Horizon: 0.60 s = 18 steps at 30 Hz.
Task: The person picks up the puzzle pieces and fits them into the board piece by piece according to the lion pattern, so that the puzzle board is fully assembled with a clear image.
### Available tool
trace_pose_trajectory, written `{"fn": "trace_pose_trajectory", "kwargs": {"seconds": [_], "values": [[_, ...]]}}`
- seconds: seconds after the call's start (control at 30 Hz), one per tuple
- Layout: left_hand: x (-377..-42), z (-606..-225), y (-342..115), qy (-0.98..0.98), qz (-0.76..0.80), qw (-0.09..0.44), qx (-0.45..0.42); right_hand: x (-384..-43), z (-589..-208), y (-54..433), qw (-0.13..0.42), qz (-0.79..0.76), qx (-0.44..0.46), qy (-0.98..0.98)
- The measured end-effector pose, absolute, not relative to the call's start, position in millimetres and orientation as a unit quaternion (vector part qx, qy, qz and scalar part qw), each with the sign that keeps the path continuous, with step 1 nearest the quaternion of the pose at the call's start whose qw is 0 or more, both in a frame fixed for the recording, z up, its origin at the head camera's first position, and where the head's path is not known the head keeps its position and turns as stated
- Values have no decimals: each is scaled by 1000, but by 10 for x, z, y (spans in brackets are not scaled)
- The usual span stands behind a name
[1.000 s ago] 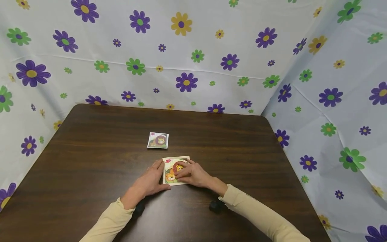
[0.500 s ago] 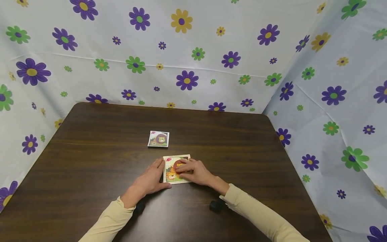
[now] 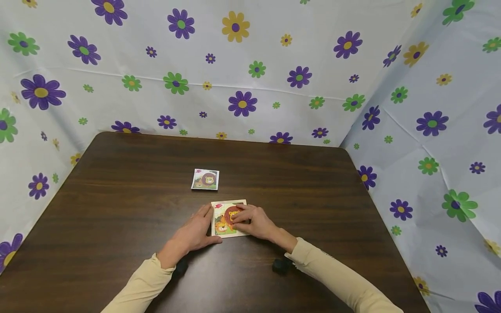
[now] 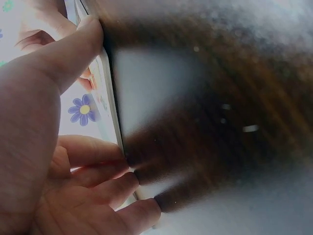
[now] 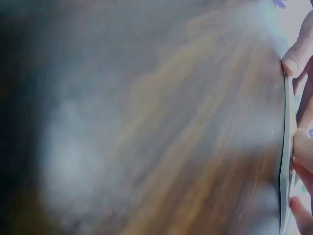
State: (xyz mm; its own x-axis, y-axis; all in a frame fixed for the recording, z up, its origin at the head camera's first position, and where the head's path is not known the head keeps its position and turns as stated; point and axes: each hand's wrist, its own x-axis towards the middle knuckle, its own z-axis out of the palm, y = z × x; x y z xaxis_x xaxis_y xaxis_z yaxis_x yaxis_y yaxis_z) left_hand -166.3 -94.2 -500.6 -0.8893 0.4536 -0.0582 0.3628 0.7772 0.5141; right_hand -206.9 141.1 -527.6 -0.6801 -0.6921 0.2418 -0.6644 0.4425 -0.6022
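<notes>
A square lion picture puzzle (image 3: 220,222) in a pale wooden frame lies on the table, seen in the head view. My left hand (image 3: 194,231) lies along its left side, fingers extended at the edge and thumb on the near edge. The left wrist view shows these fingertips (image 4: 139,215) against the frame's edge. Over the puzzle's right half is my right hand (image 3: 256,224), its fingers slightly bent and its fingertips on the tiles, covering part of the picture. Thumb and forefinger stand a little apart. In the right wrist view the right thumb (image 5: 303,149) touches the puzzle's face.
Beyond the puzzle lies a small white-bordered card (image 3: 205,179) with a matching lion picture. The dark wood table (image 3: 137,195) has rounded far corners. A white flowered cloth (image 3: 274,56) hangs behind it and at both sides. Black wrist devices (image 3: 281,266) sit under the sleeves.
My right hand's fingertips have shifted slightly right across the tiles, uncovering more of the lion picture. The left hand stays at the puzzle's edge, and the puzzle stays in place.
</notes>
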Motion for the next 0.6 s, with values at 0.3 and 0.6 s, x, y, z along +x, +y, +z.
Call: {"fn": "trace_pose_trajectory", "kwargs": {"seconds": [0.3,0.6], "values": [[-1659,-4991,-938,939,252,84,219,-2026,-5207,1366,30,-249,-468,848],[-1645,-5023,-945,939,254,90,215,-2004,-5184,1354,22,-201,-484,851]]}}
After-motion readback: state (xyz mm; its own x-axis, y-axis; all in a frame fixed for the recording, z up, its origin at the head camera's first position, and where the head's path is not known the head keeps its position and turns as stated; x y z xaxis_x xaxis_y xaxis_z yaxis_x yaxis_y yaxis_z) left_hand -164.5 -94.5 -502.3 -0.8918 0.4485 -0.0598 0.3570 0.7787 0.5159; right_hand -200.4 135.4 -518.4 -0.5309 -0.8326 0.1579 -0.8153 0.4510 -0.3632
